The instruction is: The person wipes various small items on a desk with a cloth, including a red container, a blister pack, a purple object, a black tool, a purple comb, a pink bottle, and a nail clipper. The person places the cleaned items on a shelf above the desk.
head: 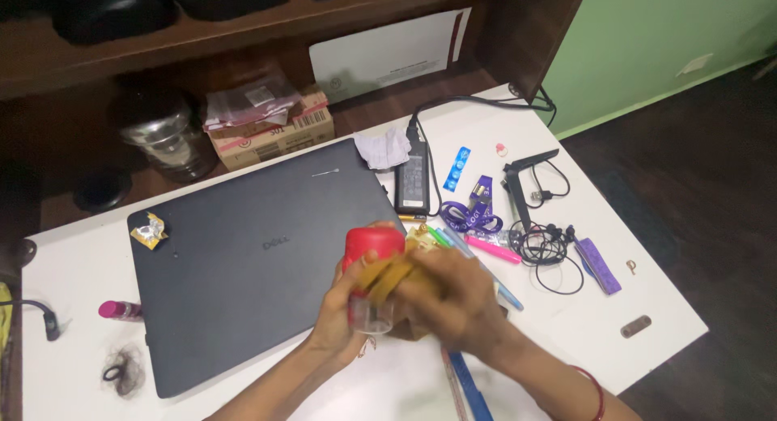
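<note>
**Over the closed laptop: two hands on a red-capped jar**

Head view. Above the near right corner of the closed dark laptop (251,259), both hands meet around a small clear jar with a red cap (373,247).
- Left hand (340,316): wrapped around the jar from the laptop side, fingers closed on its clear lower body, holding it upright and off the desk.
- Right hand (457,304): blurred with motion, fingers curled against the jar. Yellowish bands (388,277) cross the jar's middle under those fingers; whether the hand pinches them or only presses on them, I cannot tell.
- The steadying grip low down leaves the cap and middle free for the other hand.

Right of the laptop: black power adapter (413,178), purple lanyard (473,214), pens (486,251), tangled earphones (550,247). On the laptop's far left corner sits a crumpled gold wrapper (150,229).
</note>
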